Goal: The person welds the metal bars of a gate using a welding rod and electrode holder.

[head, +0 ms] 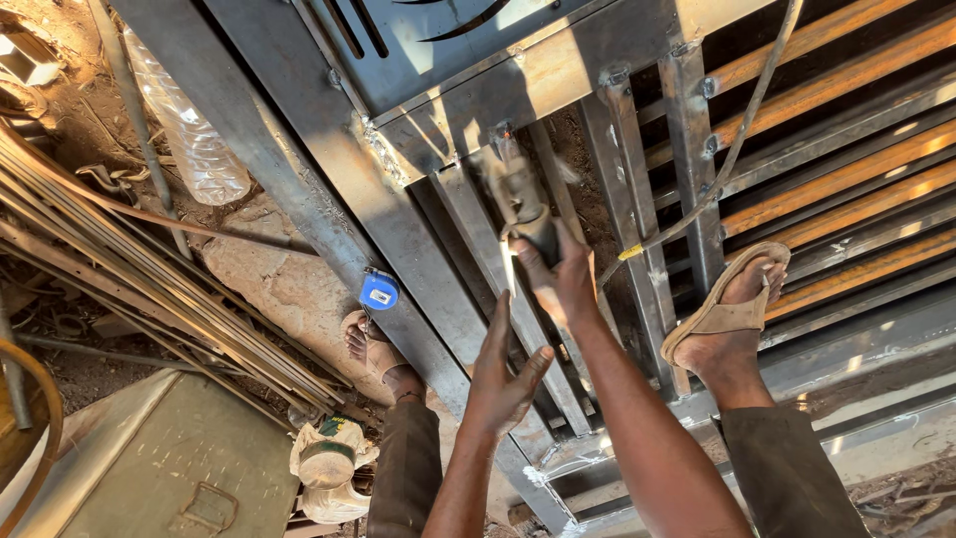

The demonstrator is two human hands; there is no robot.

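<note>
Head view, looking down on a steel gate frame (299,149) laid flat on the ground. The right hand (558,284) is closed around the body of an angle grinder (518,199), whose head points away from the person and sits at the junction where a flat bar meets the cross member below the sheet panel (438,40). The grinder is blurred, so the disc and its exact contact point cannot be made out. The left hand (503,374) is open, fingers extended and slightly spread; it holds nothing and hovers just behind the grinder, near the right wrist, apparently touching neither tool nor frame. A cable (737,139) runs from the upper right edge of the frame down across the bars toward the tool.

Hazards, as judged from this arrangement: the grinder is gripped by one hand only, so a snag on a weld or bar edge could kick it back toward the open left hand. The right foot (732,309), in an open sandal, stands on the bars beside the work, and the left foot (373,349) rests at the frame's left edge by a blue tape measure (379,291); sparks or a slipping tool could reach either. The cable lies close enough to the tool to be caught.
</note>
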